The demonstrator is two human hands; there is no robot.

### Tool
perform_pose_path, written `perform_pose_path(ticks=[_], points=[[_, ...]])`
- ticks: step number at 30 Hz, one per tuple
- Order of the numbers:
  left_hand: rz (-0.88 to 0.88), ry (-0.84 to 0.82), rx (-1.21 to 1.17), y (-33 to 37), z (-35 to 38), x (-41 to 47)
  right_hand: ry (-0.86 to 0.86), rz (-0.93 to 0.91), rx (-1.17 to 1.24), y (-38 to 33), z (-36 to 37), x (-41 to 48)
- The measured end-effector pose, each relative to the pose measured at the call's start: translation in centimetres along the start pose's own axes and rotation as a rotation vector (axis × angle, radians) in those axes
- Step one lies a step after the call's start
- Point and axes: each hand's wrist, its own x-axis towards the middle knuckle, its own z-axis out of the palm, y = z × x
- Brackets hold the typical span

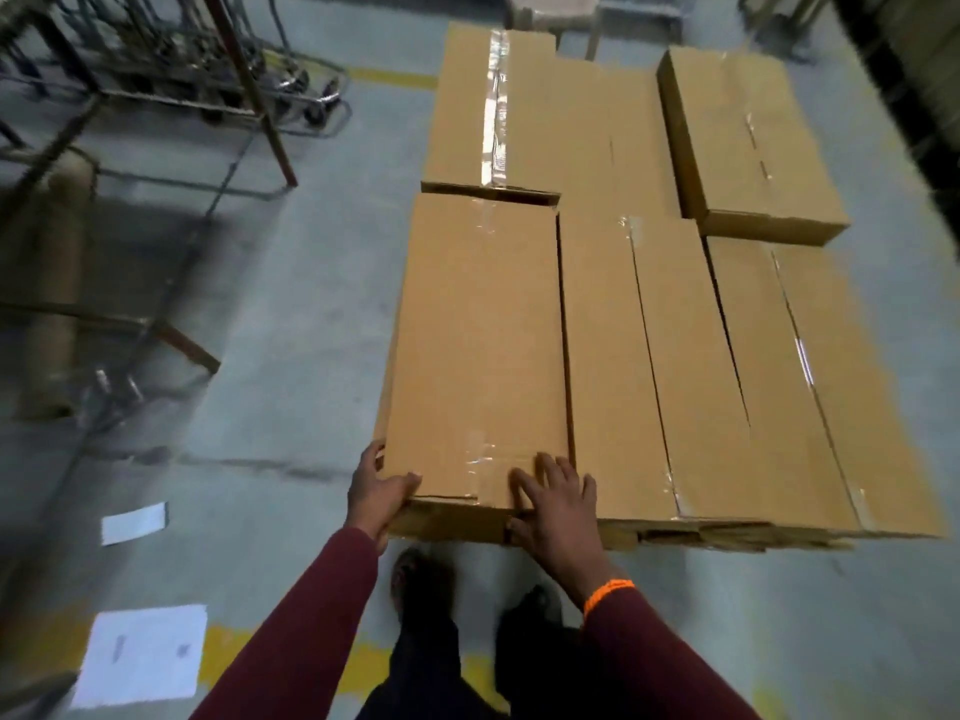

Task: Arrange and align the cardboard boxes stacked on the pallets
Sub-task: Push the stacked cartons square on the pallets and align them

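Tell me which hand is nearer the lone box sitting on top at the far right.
Right. The right hand lies on the near box's right corner, the left hand grips its left corner; the raised box sits far beyond both.

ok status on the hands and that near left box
Left hand gripping near left box at its corner. Right hand flat on the box's near edge, fingers spread. Gap showing against the neighbour box. Nothing in the way.
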Motion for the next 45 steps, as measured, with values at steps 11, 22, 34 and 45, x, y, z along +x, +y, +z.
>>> perform_pose_path(ticks=[11, 22, 34, 45], points=[[-0.003, -0.098, 0.132, -0.5, -0.9, 2.2, 0.055, 0.007, -0.061, -0.8, 1.7, -0.1], [0.103, 0.252, 0.738, 4.2, 6.5, -1.1, 0.485, 0.081, 0.578, 8.8, -1.9, -2.6], [0.68, -0.068, 0.626, 4.9, 36.2, -13.1, 0.775, 0.586, 0.649, 42.5, -8.1, -4.8], [-0.021, -0.26, 0.57, 0.6, 53.2, -15.7, 0.387, 0.607, 0.897, 55.6, -8.7, 0.0]])
